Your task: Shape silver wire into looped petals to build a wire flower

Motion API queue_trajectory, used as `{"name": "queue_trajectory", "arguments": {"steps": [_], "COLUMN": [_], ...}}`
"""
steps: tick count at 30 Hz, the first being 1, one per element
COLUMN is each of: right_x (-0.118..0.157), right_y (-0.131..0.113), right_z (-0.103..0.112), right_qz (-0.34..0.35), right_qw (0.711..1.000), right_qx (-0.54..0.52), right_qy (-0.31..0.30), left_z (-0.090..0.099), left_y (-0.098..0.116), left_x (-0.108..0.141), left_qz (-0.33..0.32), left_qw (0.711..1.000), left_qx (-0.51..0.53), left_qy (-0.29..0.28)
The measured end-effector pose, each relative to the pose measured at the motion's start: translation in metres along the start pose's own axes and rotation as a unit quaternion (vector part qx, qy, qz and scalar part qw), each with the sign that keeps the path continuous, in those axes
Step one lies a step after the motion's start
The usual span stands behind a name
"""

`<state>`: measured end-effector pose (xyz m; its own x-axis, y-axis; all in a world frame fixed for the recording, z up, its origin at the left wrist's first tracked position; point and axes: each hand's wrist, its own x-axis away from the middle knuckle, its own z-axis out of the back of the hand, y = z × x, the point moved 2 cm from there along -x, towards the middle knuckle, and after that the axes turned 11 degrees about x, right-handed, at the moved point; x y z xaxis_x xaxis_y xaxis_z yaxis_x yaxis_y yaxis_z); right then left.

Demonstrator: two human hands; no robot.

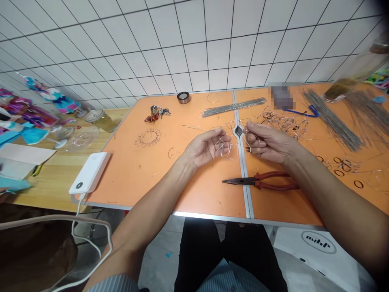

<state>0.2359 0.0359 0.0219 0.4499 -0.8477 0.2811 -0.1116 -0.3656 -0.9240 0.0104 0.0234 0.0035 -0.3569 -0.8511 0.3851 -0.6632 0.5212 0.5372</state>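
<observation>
My left hand [209,147], palm turned up, has its fingers curled round thin bent pieces of silvery wire [225,151] above the orange table [194,190]. To its right, my right hand [267,142] pinches thin wire between thumb and fingers, with a curved end hanging below. The two hands are apart, on either side of the metal seam in the table. Red-handled long-nose pliers [258,181] lie below them, jaws pointing left. A flower-shaped wire ring [148,138] rests on the table to the left.
Wire bundles [234,107] lie behind my hands and at the right [334,119]. A tangle of wire [287,123], dark rings [358,184], a tape roll [184,97] and small figures [157,114] are about. A white power bank [90,172] sits at the left edge.
</observation>
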Motion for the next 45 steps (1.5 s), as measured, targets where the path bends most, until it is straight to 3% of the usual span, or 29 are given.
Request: {"name": "queue_trajectory", "arguments": {"steps": [6, 12, 19, 26, 31, 35, 40, 45], "right_x": [-0.008, -0.005, -0.004, -0.003, -0.001, 0.001, 0.002, -0.002], "right_y": [0.007, 0.007, 0.005, 0.002, 0.005, 0.004, 0.004, 0.006], "right_z": [0.004, -0.004, -0.003, 0.006, 0.001, 0.0, 0.001, 0.006], "right_qz": [0.007, 0.03, 0.06, 0.02, -0.013, -0.019, -0.02, -0.012], "right_qw": [1.0, 0.999, 0.997, 0.993, 0.984, 0.982, 0.981, 0.991], "right_qx": [-0.012, 0.018, 0.019, 0.115, 0.168, 0.178, 0.187, 0.129], "right_qy": [0.003, 0.027, 0.04, -0.014, -0.066, -0.056, -0.04, -0.046], "left_z": [-0.002, 0.001, 0.002, 0.005, 0.004, 0.006, 0.004, 0.003], "left_y": [0.0, -0.001, -0.007, 0.002, 0.002, 0.004, 0.003, 0.004], "left_x": [0.001, -0.005, -0.005, 0.001, 0.0, -0.003, -0.001, 0.001], "left_qz": [-0.016, -0.065, -0.012, -0.061, -0.004, 0.035, 0.036, 0.007], "left_qw": [1.0, 0.997, 1.0, 0.996, 0.997, 0.994, 0.988, 0.988], "left_qx": [0.001, 0.034, 0.017, -0.049, -0.08, -0.101, -0.144, -0.148], "left_qy": [-0.016, 0.019, -0.015, 0.049, 0.004, -0.022, -0.038, -0.036]}}
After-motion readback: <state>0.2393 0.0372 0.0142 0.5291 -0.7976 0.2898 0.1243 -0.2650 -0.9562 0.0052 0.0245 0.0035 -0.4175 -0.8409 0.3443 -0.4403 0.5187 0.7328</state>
